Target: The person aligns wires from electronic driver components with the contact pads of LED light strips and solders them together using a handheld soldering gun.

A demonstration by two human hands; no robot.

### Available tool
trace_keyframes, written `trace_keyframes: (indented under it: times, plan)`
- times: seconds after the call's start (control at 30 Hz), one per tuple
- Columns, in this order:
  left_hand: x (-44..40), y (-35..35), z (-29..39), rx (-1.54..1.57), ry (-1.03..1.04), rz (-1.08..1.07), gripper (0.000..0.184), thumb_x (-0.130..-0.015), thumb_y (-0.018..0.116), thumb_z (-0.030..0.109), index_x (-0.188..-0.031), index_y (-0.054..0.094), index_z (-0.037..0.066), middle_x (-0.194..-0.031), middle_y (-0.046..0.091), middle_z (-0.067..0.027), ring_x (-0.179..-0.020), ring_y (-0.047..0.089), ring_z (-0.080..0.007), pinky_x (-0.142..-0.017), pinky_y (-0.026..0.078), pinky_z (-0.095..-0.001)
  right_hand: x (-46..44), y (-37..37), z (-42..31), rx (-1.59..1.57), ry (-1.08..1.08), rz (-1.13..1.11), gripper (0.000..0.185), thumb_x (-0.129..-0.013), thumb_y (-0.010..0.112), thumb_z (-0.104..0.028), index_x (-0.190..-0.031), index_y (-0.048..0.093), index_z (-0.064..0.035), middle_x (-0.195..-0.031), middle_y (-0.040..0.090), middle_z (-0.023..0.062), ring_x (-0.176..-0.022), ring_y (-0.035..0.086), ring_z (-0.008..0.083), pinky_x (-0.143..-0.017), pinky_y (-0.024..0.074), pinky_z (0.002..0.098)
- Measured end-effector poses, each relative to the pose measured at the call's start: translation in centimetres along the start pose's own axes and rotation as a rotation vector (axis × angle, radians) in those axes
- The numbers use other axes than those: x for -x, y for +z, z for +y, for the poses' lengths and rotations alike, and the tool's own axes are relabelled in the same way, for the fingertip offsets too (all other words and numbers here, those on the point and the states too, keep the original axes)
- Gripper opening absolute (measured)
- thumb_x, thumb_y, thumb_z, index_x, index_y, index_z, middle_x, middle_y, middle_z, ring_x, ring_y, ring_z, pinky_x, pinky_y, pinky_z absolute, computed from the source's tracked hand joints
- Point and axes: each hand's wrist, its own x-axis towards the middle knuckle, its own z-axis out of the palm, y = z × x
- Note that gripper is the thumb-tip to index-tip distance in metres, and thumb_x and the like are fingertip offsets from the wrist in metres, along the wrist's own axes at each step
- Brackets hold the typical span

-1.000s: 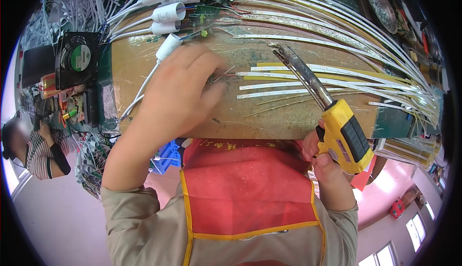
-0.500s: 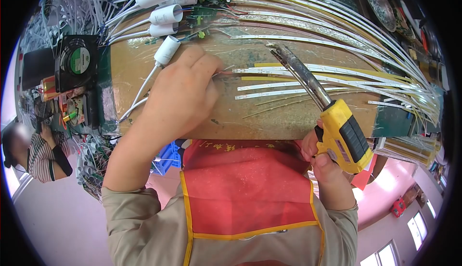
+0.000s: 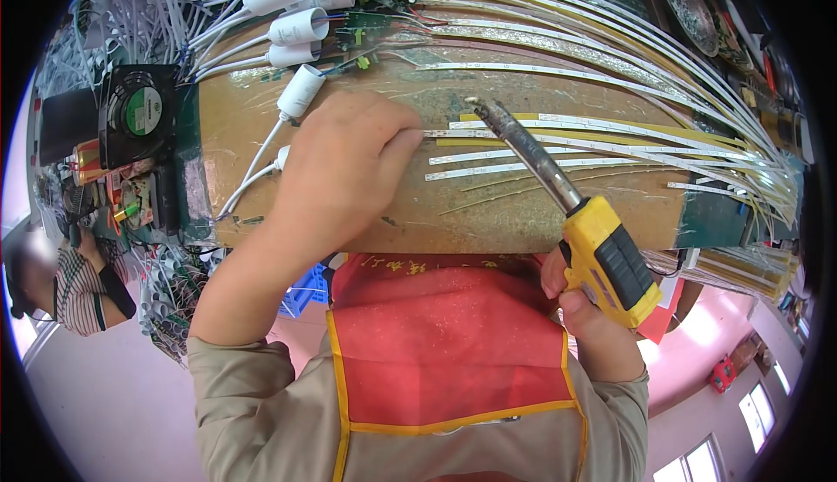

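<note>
My left hand (image 3: pixel 353 155) is closed in a pinch at the left end of a white LED strip (image 3: pixel 514 135). A thin wire showed at these fingertips a moment ago; now the fingers mostly hide it. In my right hand (image 3: pixel 580 299) is a yellow and black soldering gun (image 3: pixel 610 260), gripped at its handle. The gun's metal barrel points up and left, and its tip is above the strips, to the right of my left hand. A white lamp cap (image 3: pixel 301 90) with a cable lies just beyond my left hand.
More lamp caps (image 3: pixel 298 25) with cables and small green circuit boards (image 3: pixel 357 37) lie at the back left. Long LED strips (image 3: pixel 610 46) fan across the right. A black fan (image 3: pixel 139 112) stands at the left. Another person (image 3: pixel 83 281) sits at far left.
My left hand has moved slightly right, up to the strip's end. The soldering gun has shifted left and a little down, still in my right hand. A second lamp cap shows behind my left wrist.
</note>
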Motion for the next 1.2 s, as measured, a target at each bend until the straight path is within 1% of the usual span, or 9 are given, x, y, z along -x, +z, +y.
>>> trace_keyframes:
  times: [0.17, 0.27, 0.37, 0.5, 0.7, 0.83, 1.03, 1.2]
  plan:
    - [0.0, 0.6, -0.1, -0.069, 0.063, 0.009, 0.006, -0.085, 0.069, 0.009, -0.089, 0.070, 0.005, -0.090, 0.068, -0.0093, -0.089, 0.062, -0.0328, -0.080, 0.049, -0.0427, 0.6, -0.5, 0.1, 0.231, 0.042, -0.097, 0.029, -0.085, 0.077, -0.032, -0.084, 0.061, -0.0076, -0.075, 0.059, 0.0055, -0.062, 0.058, 0.0214, -0.055, 0.0456, 0.0329]
    - [-0.1, 0.7, -0.1, -0.084, 0.084, 0.012, 0.005, -0.084, 0.068, 0.009, -0.087, 0.069, 0.006, -0.088, 0.066, -0.0087, -0.087, 0.061, -0.0326, -0.079, 0.048, -0.0433, 0.8, -0.4, 0.4, 0.288, 0.092, -0.109, 0.032, -0.084, 0.075, -0.038, -0.081, 0.060, -0.0095, -0.075, 0.059, 0.0059, -0.064, 0.059, 0.0249, -0.056, 0.0456, 0.0350]
    - [-0.1, 0.7, -0.1, -0.119, 0.100, 0.007, 0.004, -0.083, 0.068, 0.010, -0.086, 0.068, 0.007, -0.088, 0.065, -0.0080, -0.087, 0.061, -0.0321, -0.077, 0.046, -0.0435, 0.8, -0.1, 0.2, 0.343, 0.117, -0.124, 0.032, -0.084, 0.073, -0.040, -0.080, 0.060, -0.0108, -0.075, 0.059, 0.0065, -0.065, 0.059, 0.0277, -0.057, 0.0457, 0.0372]
    - [-0.2, 0.5, 0.0, -0.139, 0.113, 0.000, 0.004, -0.083, 0.068, 0.010, -0.087, 0.067, 0.008, -0.088, 0.064, -0.0072, -0.088, 0.060, -0.0313, -0.077, 0.045, -0.0433, 1.0, 0.0, 0.7, 0.367, 0.107, -0.127, 0.030, -0.084, 0.072, -0.038, -0.080, 0.059, -0.0115, -0.075, 0.058, 0.0070, -0.066, 0.059, 0.0293, -0.057, 0.0455, 0.0386]
    - [-0.3, 0.6, -0.1, -0.121, 0.104, 0.002, 0.005, -0.082, 0.068, 0.010, -0.087, 0.068, 0.009, -0.087, 0.064, -0.0067, -0.088, 0.060, -0.0307, -0.076, 0.044, -0.0430, 1.0, 0.2, 0.8, 0.303, 0.141, -0.092, 0.027, -0.083, 0.073, -0.035, -0.081, 0.059, -0.0108, -0.076, 0.058, 0.0071, -0.066, 0.060, 0.0276, -0.057, 0.0461, 0.0372]
    - [-0.3, 0.7, -0.3, -0.113, 0.107, 0.008, 0.006, -0.081, 0.068, 0.008, -0.087, 0.068, 0.009, -0.088, 0.064, -0.0059, -0.089, 0.060, -0.0302, -0.076, 0.044, -0.0420, 1.0, 0.1, 1.1, 0.336, 0.135, -0.091, 0.026, -0.083, 0.073, -0.033, -0.081, 0.060, -0.0103, -0.076, 0.059, 0.0072, -0.066, 0.060, 0.0268, -0.058, 0.0464, 0.0367]
    - [-0.4, 0.5, -0.4, -0.140, 0.156, 0.011, 0.008, -0.080, 0.068, 0.007, -0.087, 0.067, 0.010, -0.090, 0.064, -0.0036, -0.092, 0.059, -0.0282, -0.080, 0.042, -0.0407, 1.3, 0.0, 1.7, 0.402, 0.092, -0.097, 0.026, -0.086, 0.072, -0.033, -0.083, 0.062, -0.0095, -0.077, 0.060, 0.0081, -0.067, 0.061, 0.0287, -0.058, 0.0468, 0.0374]
    - [-0.5, 0.3, -0.6, -0.123, 0.179, -0.006, 0.011, -0.081, 0.068, 0.007, -0.091, 0.066, 0.010, -0.092, 0.064, -0.0045, -0.093, 0.059, -0.0287, -0.084, 0.042, -0.0413, 0.9, 0.2, 1.3, 0.403, 0.086, -0.099, 0.028, -0.088, 0.071, -0.035, -0.082, 0.062, -0.0091, -0.077, 0.060, 0.0088, -0.068, 0.060, 0.0294, -0.058, 0.0463, 0.0380]
